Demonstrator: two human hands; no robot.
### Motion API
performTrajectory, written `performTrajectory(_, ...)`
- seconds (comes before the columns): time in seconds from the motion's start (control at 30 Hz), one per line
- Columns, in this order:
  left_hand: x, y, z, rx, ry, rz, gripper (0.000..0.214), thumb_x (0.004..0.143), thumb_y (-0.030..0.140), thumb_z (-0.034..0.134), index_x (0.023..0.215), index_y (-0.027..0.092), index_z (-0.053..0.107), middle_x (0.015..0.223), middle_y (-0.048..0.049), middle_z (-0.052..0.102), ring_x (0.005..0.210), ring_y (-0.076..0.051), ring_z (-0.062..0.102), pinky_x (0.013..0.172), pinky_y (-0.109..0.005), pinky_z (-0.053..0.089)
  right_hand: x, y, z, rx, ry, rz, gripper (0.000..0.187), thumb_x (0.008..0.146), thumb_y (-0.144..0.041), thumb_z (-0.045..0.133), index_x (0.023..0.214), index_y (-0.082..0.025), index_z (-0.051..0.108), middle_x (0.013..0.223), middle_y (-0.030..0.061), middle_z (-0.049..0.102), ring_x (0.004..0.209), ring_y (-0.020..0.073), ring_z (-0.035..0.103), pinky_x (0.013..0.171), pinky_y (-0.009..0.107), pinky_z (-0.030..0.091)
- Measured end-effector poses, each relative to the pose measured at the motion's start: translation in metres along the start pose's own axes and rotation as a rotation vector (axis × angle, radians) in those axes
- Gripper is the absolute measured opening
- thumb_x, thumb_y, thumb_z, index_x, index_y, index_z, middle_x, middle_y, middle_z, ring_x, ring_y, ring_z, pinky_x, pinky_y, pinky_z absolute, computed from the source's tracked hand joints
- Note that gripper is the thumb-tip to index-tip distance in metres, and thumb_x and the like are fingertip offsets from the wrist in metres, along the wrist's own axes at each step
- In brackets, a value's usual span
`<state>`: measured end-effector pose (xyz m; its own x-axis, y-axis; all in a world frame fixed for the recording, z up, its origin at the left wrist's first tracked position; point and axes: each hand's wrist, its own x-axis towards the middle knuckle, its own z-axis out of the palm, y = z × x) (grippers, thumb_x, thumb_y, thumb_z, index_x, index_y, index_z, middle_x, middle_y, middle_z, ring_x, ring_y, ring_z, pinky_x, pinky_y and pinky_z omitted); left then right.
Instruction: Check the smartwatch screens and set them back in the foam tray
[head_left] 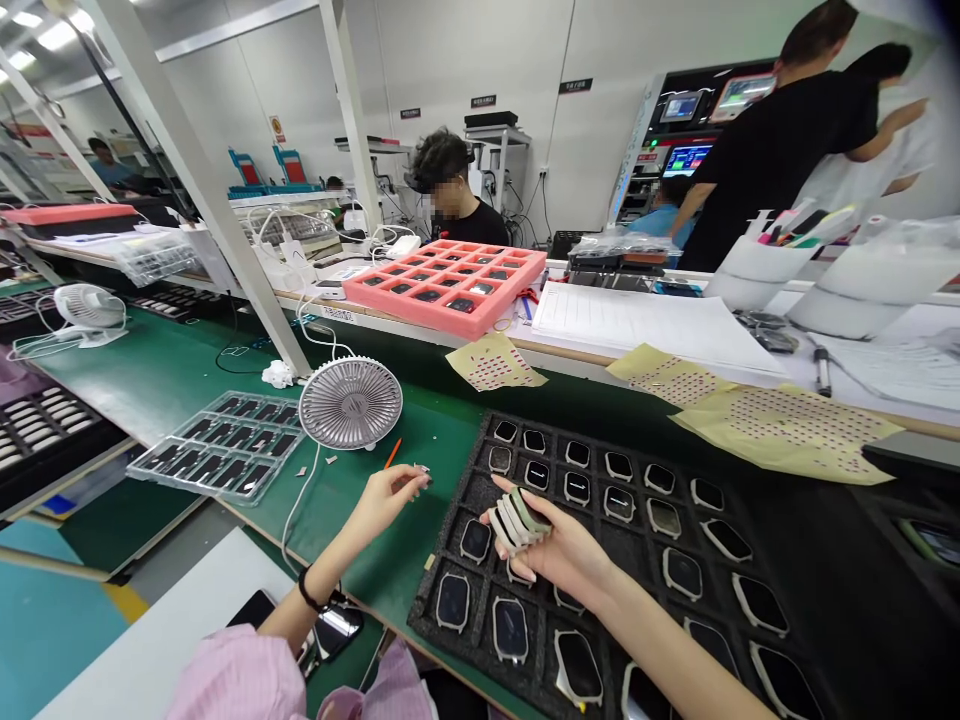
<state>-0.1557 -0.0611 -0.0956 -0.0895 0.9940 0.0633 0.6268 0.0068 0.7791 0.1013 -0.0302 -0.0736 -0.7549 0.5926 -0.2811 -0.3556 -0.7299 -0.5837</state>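
My right hand [574, 550] is closed round a stack of several watch cases [517, 522], pale-rimmed with one greenish, held on edge above a black foam tray [429, 598]. In the tray's compartments lie several smartwatches [511, 628], screens up, a few with a white mark on the screen. To the left, my left hand [388, 497] hovers over the green bench, thumb and fingertips pinched together. A tiny pale piece shows at those fingertips, too small to name. Just behind this hand lies an orange stick-like tool [393, 453].
A round white fan [351, 403] stands behind my left hand, its cable trailing forward. Left of it is a clear plastic tray [217, 445] of dark parts. A pink foam tray [480, 318] and papers [652, 325] rest on the shelf. Yellow sheets [780, 420] hang off its edge. A co-worker [480, 220] sits opposite.
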Motion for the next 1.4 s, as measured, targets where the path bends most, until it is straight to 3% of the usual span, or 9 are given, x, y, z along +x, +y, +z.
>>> performTrajectory(0.1, -0.006, 0.032, 0.003, -0.230, -0.051, 0.104, 0.029, 0.087, 0.038, 0.054, 0.088, 0.013, 0.067, 0.085, -0.0081, 0.071, 0.072, -0.018, 0.065, 0.065, -0.028, 0.054, 0.000, 0.001, 0.000, 0.006, -0.004, 0.030, 0.066, 0.089, -0.034, 0.047, 0.146, -0.019, 0.018, 0.088, 0.0104, 0.069, 0.057, 0.0209, 0.064, 0.037, 0.023, 0.036)
performTrajectory(0.23, -0.017, 0.068, 0.009, -0.119, -0.084, 0.513, 0.018, 0.091, 0.026, 0.054, 0.089, 0.015, 0.068, 0.084, -0.0070, 0.070, 0.081, -0.016, 0.065, 0.076, -0.028, 0.052, -0.001, 0.002, -0.001, 0.022, -0.067, 0.083, 0.062, 0.089, -0.034, 0.045, 0.144, -0.017, 0.023, 0.086, 0.0096, 0.068, 0.058, 0.0216, 0.065, 0.037, 0.023, 0.035)
performTrajectory(0.37, -0.018, 0.083, 0.013, 0.055, -0.105, 0.928, 0.015, 0.092, 0.016, 0.051, 0.097, 0.015, 0.065, 0.088, -0.0075, 0.071, 0.084, -0.015, 0.064, 0.076, -0.026, 0.051, -0.002, 0.003, -0.004, 0.038, -0.144, 0.110, 0.056, 0.088, -0.035, 0.047, 0.138, -0.014, 0.035, 0.079, 0.0065, 0.066, 0.060, 0.0226, 0.065, 0.037, 0.023, 0.035)
performTrajectory(0.5, -0.016, 0.085, 0.011, 0.180, -0.101, 1.104, 0.018, 0.092, 0.011, 0.046, 0.103, 0.014, 0.060, 0.091, -0.0081, 0.071, 0.086, -0.016, 0.063, 0.077, -0.027, 0.050, -0.003, 0.003, -0.005, 0.052, -0.195, 0.119, 0.056, 0.088, -0.036, 0.046, 0.139, -0.014, 0.035, 0.077, 0.0065, 0.066, 0.061, 0.0226, 0.065, 0.036, 0.023, 0.034)
performTrajectory(0.83, -0.018, 0.092, -0.001, 0.371, -0.168, 1.159, 0.022, 0.094, 0.008, 0.039, 0.102, 0.012, 0.059, 0.093, -0.0076, 0.070, 0.085, -0.015, 0.061, 0.079, -0.027, 0.048, -0.006, 0.002, -0.003, 0.009, -0.259, 0.169, 0.065, 0.089, -0.037, 0.046, 0.145, -0.012, 0.024, 0.074, 0.0071, 0.066, 0.061, 0.0224, 0.065, 0.036, 0.022, 0.036)
performTrajectory(1.0, -0.023, 0.088, -0.001, 0.542, -0.101, 1.207, 0.022, 0.093, 0.007, 0.039, 0.106, 0.008, 0.057, 0.095, -0.0107, 0.069, 0.086, -0.017, 0.062, 0.077, -0.030, 0.049, -0.005, 0.002, -0.002, 0.046, -0.189, 0.154, 0.060, 0.089, -0.037, 0.043, 0.143, -0.015, 0.029, 0.077, 0.0061, 0.066, 0.061, 0.0219, 0.065, 0.036, 0.022, 0.034)
performTrajectory(1.17, -0.032, 0.090, 0.005, 0.706, -0.080, 1.240, 0.022, 0.093, 0.007, 0.038, 0.095, 0.012, 0.060, 0.092, -0.0107, 0.067, 0.083, -0.016, 0.062, 0.076, -0.031, 0.049, -0.003, 0.006, 0.000, 0.057, -0.132, 0.149, 0.056, 0.090, -0.035, 0.043, 0.141, -0.015, 0.034, 0.074, 0.0047, 0.065, 0.060, 0.0213, 0.065, 0.036, 0.023, 0.036)
performTrajectory(1.3, -0.031, 0.093, 0.008, 0.623, -0.195, 1.211, 0.019, 0.094, 0.009, 0.041, 0.092, 0.013, 0.059, 0.088, -0.0077, 0.067, 0.082, -0.015, 0.062, 0.075, -0.028, 0.048, -0.004, 0.011, -0.002, 0.010, -0.130, 0.160, 0.052, 0.087, -0.036, 0.049, 0.135, -0.016, 0.040, 0.072, 0.0043, 0.066, 0.059, 0.0208, 0.065, 0.037, 0.023, 0.039)
performTrajectory(1.4, -0.024, 0.088, 0.007, 0.382, -0.285, 1.092, 0.012, 0.094, 0.024, 0.048, 0.094, 0.015, 0.057, 0.090, -0.0062, 0.066, 0.087, -0.014, 0.060, 0.078, -0.025, 0.047, -0.006, 0.017, -0.004, -0.078, -0.191, 0.204, 0.040, 0.082, -0.039, 0.056, 0.112, -0.012, 0.056, 0.067, 0.0061, 0.066, 0.056, 0.0210, 0.065, 0.035, 0.022, 0.039)
